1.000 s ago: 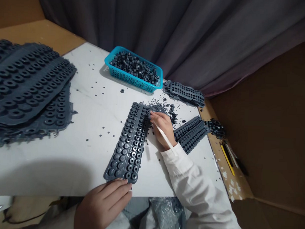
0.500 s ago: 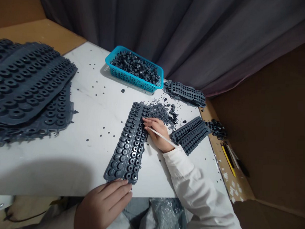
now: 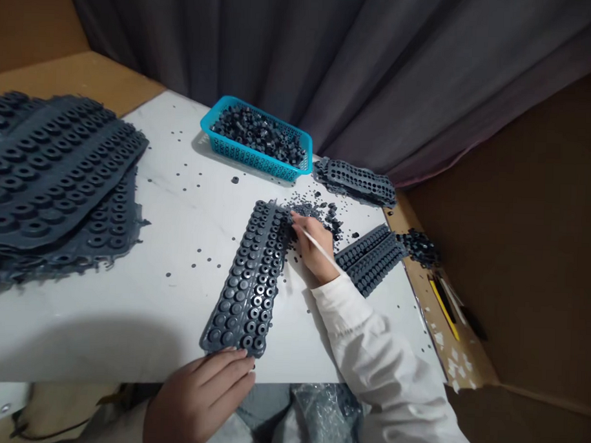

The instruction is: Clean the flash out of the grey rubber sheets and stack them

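A dark grey rubber sheet with rows of round raised rings (image 3: 247,278) lies on the white table. My left hand (image 3: 205,389) rests on its near end, fingers extended and lying side by side. My right hand (image 3: 314,248) pinches a thin white stick (image 3: 321,250) at the sheet's far right edge, beside a pile of small dark bits (image 3: 305,209). The stick's tip is hidden by the fingers.
Large ringed sheets (image 3: 59,174) are stacked at the left. A blue basket (image 3: 256,159) of small dark parts stands at the back. Perforated strips (image 3: 357,182), another ringed piece (image 3: 372,260) and a yellow tool (image 3: 444,307) lie at the right. Small discs dot the table.
My right hand has moved slightly right with the white stick, from the sheet's rings towards the pile of bits. My left hand has stayed on the near end.
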Motion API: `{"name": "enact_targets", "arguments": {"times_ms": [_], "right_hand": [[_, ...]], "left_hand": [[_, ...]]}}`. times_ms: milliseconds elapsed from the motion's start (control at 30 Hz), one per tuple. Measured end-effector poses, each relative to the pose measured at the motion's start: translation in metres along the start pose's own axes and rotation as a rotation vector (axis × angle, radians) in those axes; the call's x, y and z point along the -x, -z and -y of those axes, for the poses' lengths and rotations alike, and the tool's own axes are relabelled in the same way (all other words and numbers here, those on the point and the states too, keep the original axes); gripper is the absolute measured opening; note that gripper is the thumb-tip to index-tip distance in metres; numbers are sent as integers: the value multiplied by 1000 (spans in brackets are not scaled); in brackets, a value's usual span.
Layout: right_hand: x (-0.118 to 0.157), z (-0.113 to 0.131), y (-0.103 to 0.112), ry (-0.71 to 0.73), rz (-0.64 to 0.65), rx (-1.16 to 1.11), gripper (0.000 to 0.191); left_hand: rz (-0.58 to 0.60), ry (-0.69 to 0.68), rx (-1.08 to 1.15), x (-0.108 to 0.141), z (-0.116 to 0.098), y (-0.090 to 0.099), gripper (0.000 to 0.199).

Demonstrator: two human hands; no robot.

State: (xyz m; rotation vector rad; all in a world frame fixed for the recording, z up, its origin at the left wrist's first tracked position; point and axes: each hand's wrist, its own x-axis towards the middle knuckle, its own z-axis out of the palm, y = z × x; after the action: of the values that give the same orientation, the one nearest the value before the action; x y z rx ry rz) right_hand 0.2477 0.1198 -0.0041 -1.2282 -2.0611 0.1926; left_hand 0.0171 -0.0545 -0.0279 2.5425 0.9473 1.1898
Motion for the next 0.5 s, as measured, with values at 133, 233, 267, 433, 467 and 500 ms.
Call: {"name": "enact_targets", "arguments": {"times_ms": [133,233,267,433,467,500], "right_hand": [[-4,-3,2,-120,-34,-183,17],[-2,-2,0,-146,19,-337,18],[-2,-2,-2,-152,35,-365,18],[-1,-4,-7,-146,25,-385,17],[-2,-5,-8,-139,18,-388,16],[-2,-6,-9,-132,12,-393,16]], "left_hand": [[15,-24,-31,-3,1,4,35],[55,4,12,-5,1,7,36],[69,26,44,-6,1,8,36],[98,-14,160,-14,11,16,27],[104,-61,161,-16,14,17,26],[111,-105,159,-18,17,17,26]]}}
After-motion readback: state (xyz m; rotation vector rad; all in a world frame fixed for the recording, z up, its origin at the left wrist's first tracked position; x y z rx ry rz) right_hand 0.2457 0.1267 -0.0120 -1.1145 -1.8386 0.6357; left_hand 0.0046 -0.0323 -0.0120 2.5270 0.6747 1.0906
